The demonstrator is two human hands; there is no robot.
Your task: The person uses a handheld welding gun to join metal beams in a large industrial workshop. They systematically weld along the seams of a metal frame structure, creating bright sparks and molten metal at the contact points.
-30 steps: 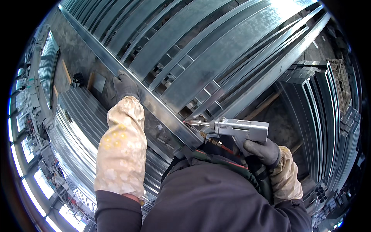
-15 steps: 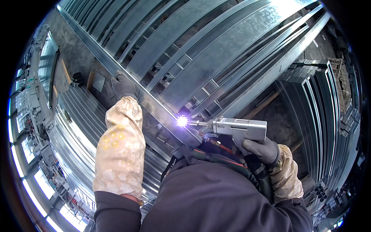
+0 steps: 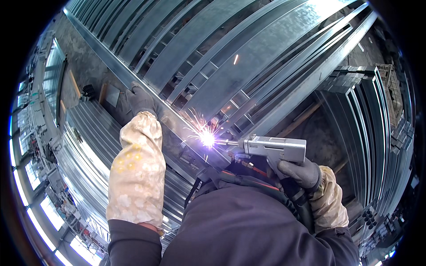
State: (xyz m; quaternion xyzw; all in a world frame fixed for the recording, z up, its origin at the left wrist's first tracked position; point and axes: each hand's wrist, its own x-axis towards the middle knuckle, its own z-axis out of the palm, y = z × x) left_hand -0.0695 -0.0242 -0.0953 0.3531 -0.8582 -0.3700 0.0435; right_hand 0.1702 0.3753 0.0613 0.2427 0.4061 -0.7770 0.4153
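Note:
My right hand [image 3: 304,174], in a dark grey glove, is wrapped round the grip of a silver handheld welding gun [image 3: 277,147]. The gun's thin nozzle points left, and a bright violet-white glow with flying sparks [image 3: 207,137] hides the exact spot at its tip. That spot lies on the long steel edge beam [image 3: 177,120] of a large frame, near the beam's close end. Further up the same beam, my gloved left hand [image 3: 142,99] is closed over its edge, its fingers partly hidden. Curved steel slats [image 3: 222,88] run away from the beam.
Stacked steel profiles [image 3: 91,142] lie at the left, and another tall stack [image 3: 359,133] stands at the right. A wooden strip [image 3: 301,119] lies on the floor beside the frame. A dark hose [image 3: 299,199] hangs from the gun along my right forearm.
The glow at the nozzle has grown and now throws orange sparks upward and over the slats. Both hands and the welding gun stay almost where they were.

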